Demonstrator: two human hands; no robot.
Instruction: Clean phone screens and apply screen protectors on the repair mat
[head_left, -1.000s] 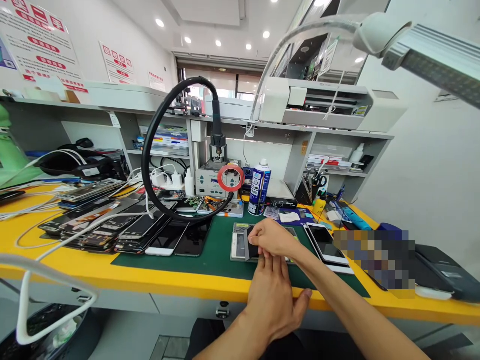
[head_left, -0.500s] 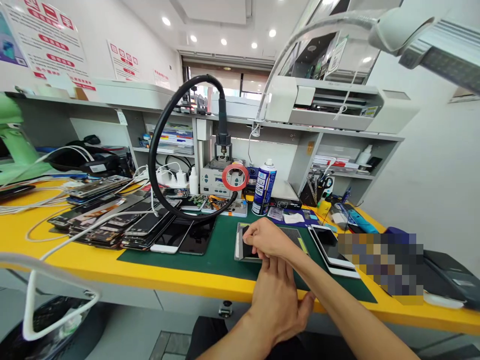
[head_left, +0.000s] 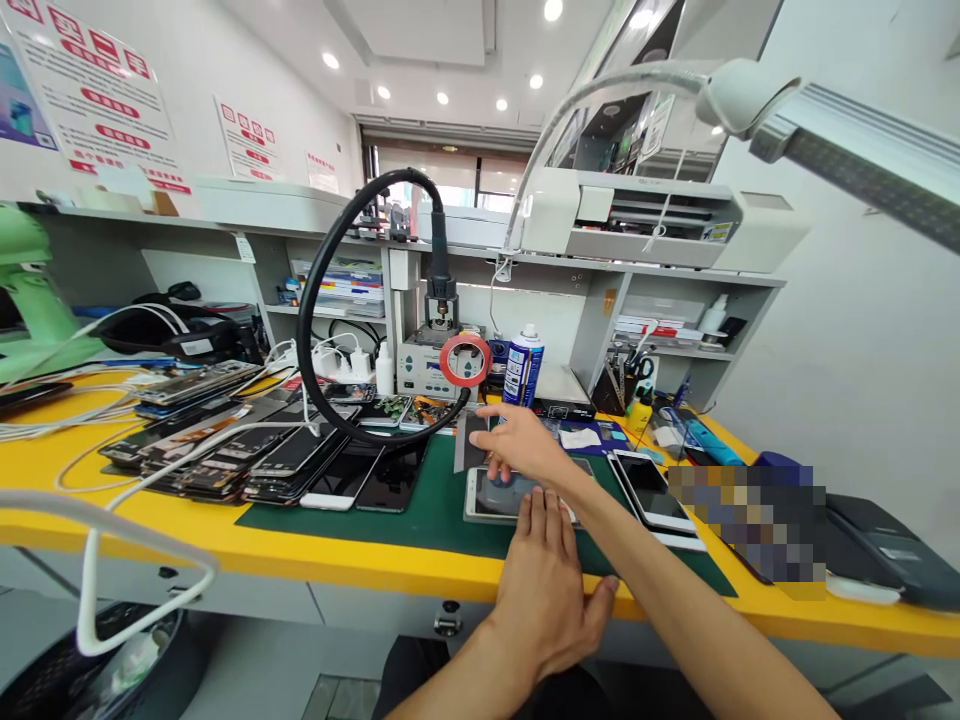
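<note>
A white-framed phone [head_left: 491,497] with a dark screen lies crosswise on the green mat [head_left: 442,490] before me. My left hand [head_left: 546,580] rests palm down, its fingers stretched flat on the phone's near right part and its thumb out to the right. Above the phone, my right hand [head_left: 525,445] reaches over with thumb and forefinger at a thin dark sheet [head_left: 472,445] that has a grey edge. The sheet is beyond the phone's left end. Whether it touches the mat is hard to tell. My right hand hides part of the phone.
Stacked phone screens [head_left: 217,450] and loose white cables stand to the left. A black looped hose [head_left: 304,310] arches from a grey hot-air station [head_left: 420,362]. Behind my hands stands a blue spray can [head_left: 523,365]. More phones [head_left: 652,490] lie at the right.
My right hand has moved the dark sheet away and left, uncovering the phone's screen. My left hand stays pressed down in nearly the same spot. The view has shifted slightly.
</note>
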